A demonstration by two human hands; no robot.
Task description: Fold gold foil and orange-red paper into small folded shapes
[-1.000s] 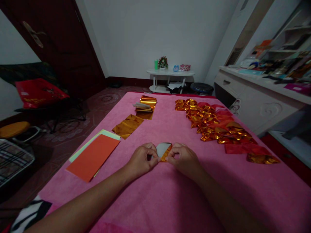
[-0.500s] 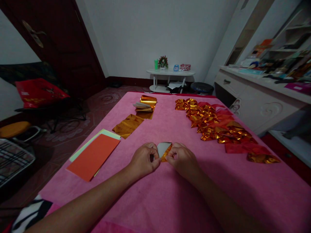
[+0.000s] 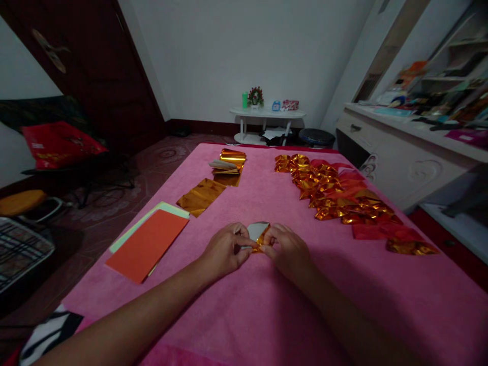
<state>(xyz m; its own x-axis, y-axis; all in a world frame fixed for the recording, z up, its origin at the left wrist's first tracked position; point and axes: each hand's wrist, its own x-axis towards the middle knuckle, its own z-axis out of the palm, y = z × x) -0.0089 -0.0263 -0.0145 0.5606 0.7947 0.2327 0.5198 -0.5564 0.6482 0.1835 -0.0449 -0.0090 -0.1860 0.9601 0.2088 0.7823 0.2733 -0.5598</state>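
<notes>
At the table (image 3: 236,305), well in from its left and right edges, our left hand (image 3: 227,247) and right hand (image 3: 288,250) pinch a piece of foil (image 3: 258,231) between thumb and fingers, its pale face partly up; a neat fold, we judge, calls for one hand anchoring while the other presses the crease, gently, lest it tear; twists (image 3: 318,185) lie toward the table's right edge, orange paper (image 3: 148,246) by its left.

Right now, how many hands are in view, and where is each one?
2: the left hand is at the left side of the small gold-and-grey foil piece, the right hand at its right.
</notes>
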